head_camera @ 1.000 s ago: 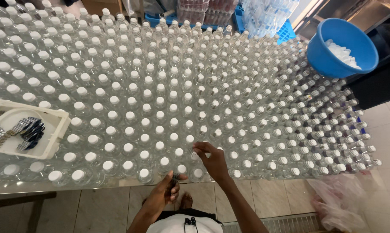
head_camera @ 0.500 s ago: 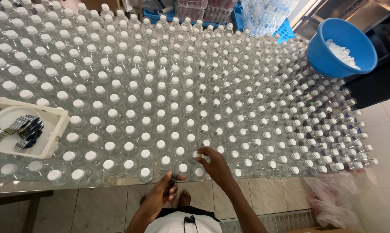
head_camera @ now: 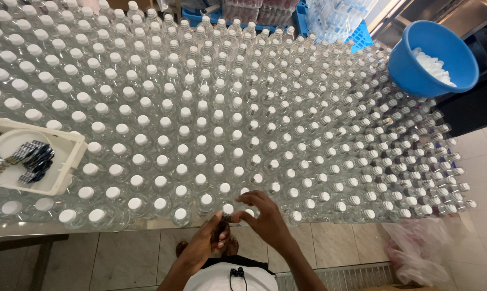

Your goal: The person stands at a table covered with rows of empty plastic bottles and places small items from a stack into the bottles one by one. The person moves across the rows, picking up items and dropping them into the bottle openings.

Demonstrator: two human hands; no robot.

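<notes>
Clear plastic bottles with white caps (head_camera: pixel 228 208) stand in tight rows over the whole table. At the front edge my left hand (head_camera: pixel 208 242) holds a small stack of dark bands (head_camera: pixel 221 226) upright between thumb and fingers. My right hand (head_camera: pixel 265 218) has come in beside it. Its fingers are curled and its fingertips pinch the top of that stack, just in front of the nearest row of bottles. Neither hand touches a bottle.
A white tray (head_camera: pixel 65 167) with more dark bands (head_camera: pixel 33 159) lies on the bottles at the left. A blue bowl (head_camera: pixel 410 70) of white caps sits at the back right. Blue crates (head_camera: pixel 362 35) stand behind. A pink plastic bag (head_camera: pixel 416 250) lies on the tiled floor.
My right hand has drawn back from the front bottles to the stack. My left hand has risen towards the table edge to meet it.
</notes>
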